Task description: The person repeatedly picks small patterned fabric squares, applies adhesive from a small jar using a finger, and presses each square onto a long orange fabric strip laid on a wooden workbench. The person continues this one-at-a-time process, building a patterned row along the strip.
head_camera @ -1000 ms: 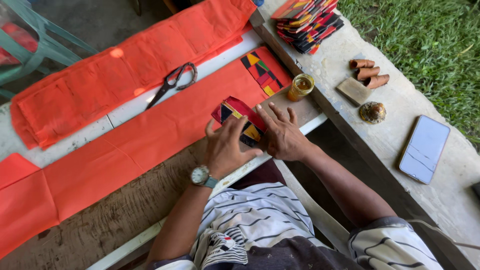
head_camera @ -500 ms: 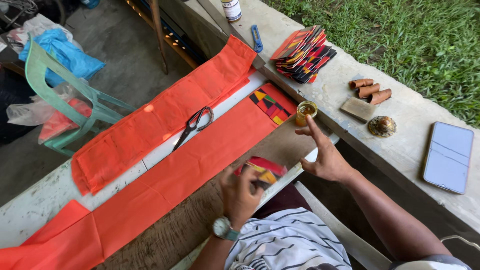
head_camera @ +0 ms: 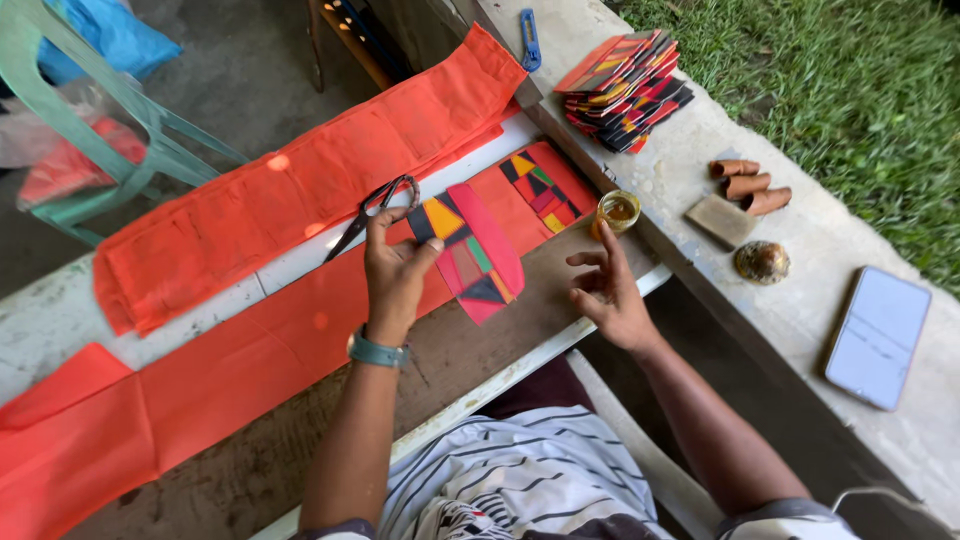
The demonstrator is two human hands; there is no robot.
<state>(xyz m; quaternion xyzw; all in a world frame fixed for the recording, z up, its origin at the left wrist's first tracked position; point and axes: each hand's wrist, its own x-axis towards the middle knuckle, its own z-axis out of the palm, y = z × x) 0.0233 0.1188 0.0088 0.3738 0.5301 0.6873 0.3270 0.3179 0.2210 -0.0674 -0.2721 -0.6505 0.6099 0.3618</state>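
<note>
My left hand (head_camera: pixel 393 268) is raised over the table and pinches the top corner of a multicoloured patchwork piece (head_camera: pixel 470 252) with a pink-red strip, which hangs tilted above the long orange cloth (head_camera: pixel 250 350). My right hand (head_camera: pixel 608 290) hovers open beside it, fingers spread, holding nothing, just below a small glass jar of yellowish liquid (head_camera: pixel 618 211). A second patchwork piece (head_camera: pixel 540 187) lies flat on the orange cloth. Scissors (head_camera: pixel 370 213) rest on the table behind my left hand.
A second orange cloth (head_camera: pixel 300 190) lies further back. On the concrete ledge sit a stack of patchwork pieces (head_camera: pixel 625 90), a blue cutter (head_camera: pixel 529 40), three brown rolls (head_camera: pixel 745 183), a small block (head_camera: pixel 720 219), a round shell-like object (head_camera: pixel 762 262) and a phone (head_camera: pixel 877 335). A green chair (head_camera: pixel 90 130) stands left.
My left hand has lifted the patchwork piece up off the table and unfolded it. My right hand drew back from the jar and opened.
</note>
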